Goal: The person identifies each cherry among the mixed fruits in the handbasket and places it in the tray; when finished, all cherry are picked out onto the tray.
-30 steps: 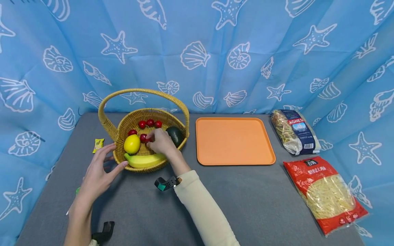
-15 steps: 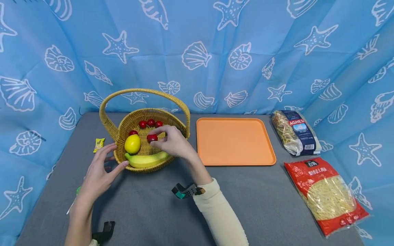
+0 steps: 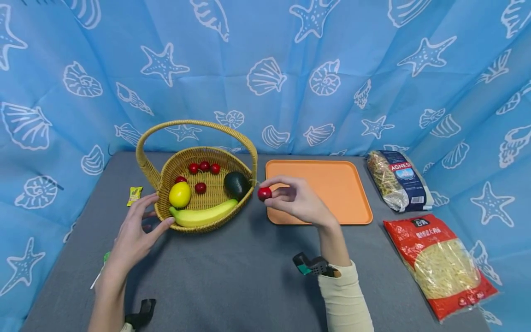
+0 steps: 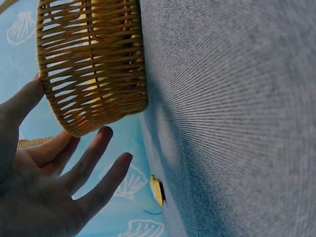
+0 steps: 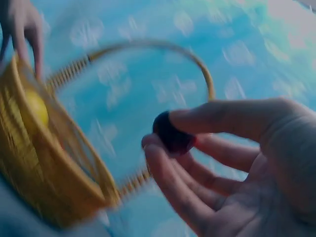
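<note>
Cherry [image 3: 264, 193], small and red, sits pinched between the thumb and fingertips of the right hand [image 3: 296, 201], held in the air just past the right rim of the wicker basket [image 3: 195, 223] and over the near-left corner of the orange tray [image 3: 332, 189]. From the right wrist camera the same fruit [image 5: 171, 133] shows dark between the fingers [image 5: 222, 118], though that picture is blurred. The left hand [image 3: 134, 233] is relaxed and spread, grasping nothing, with its fingertips resting against the basket's near-left wall; the left wrist view shows the thumb touching the weave [image 4: 94, 69] and the other fingers just beside it.

In the basket lie a lemon [image 3: 180, 194], a banana [image 3: 203, 215], an avocado [image 3: 237, 185] and five more cherries, one of them [image 3: 200, 187] near the middle. A small yellow packet [image 3: 133, 195] lies on the grey table [image 3: 232, 276] to the left of the basket. Two bags of pasta lie to the right of the tray, a dark one [image 3: 398, 180] behind and a red one [image 3: 441, 263] nearer.

To my eye the step in hand is carrying a cherry from basket to tray. I judge the next move calls for lowering it onto the tray gently, since a round fruit may roll.
</note>
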### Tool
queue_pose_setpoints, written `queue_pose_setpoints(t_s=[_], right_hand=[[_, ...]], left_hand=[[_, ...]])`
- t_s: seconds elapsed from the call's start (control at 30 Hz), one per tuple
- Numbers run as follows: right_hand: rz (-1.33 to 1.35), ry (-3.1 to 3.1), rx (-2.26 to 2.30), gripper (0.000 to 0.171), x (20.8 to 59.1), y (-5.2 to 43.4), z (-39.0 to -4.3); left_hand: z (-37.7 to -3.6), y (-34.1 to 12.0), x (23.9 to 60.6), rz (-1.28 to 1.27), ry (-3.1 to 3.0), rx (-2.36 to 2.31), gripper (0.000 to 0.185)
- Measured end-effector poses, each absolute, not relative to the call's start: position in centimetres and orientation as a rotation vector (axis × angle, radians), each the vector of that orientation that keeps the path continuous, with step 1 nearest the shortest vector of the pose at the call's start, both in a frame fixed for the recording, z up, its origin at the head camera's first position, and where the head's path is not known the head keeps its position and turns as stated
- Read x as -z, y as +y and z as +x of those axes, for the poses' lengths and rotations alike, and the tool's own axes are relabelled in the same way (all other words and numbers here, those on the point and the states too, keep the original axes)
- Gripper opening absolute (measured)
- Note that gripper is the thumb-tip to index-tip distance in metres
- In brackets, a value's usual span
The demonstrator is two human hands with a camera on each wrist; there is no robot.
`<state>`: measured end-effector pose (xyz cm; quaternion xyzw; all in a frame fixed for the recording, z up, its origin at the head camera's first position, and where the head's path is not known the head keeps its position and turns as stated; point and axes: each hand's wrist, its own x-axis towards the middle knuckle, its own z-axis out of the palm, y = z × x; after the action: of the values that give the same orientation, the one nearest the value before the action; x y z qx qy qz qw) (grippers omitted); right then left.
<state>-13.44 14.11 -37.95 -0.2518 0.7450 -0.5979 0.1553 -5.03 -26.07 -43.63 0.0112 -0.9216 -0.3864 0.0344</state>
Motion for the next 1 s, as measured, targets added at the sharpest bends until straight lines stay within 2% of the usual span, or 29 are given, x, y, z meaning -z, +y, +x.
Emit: queue_pose_setpoints(t_s=[0.2, 0.33, 0.53, 0.73, 1.0], right_hand=[[-0.452, 2.293, 1.744, 0.04, 41.1, 17.7, -16.7], [-0.304, 2.496, 1.665, 0.042, 43.9, 17.5, -19.6], [-0.228, 2.675, 1.549, 0.037, 46.9, 16.4, -22.8], [-0.224, 2.72, 1.467, 0.039, 48.0, 15.9, -24.3], [-0.217, 2.709, 1.447, 0.042, 48.0, 15.8, -24.5]], left_hand=[[-5.0, -26.0, 43.5, 0.059, -2.849, 1.196, 0.079], [-5.0, -25.9, 43.4, 0.074, -2.853, 1.19, 0.079], [-5.0, -25.9, 43.4, 0.067, -2.847, 1.195, 0.078], [-5.0, -25.9, 43.5, 0.074, -2.848, 1.187, 0.078], [-5.0, -25.9, 43.5, 0.086, -2.855, 1.183, 0.079]])
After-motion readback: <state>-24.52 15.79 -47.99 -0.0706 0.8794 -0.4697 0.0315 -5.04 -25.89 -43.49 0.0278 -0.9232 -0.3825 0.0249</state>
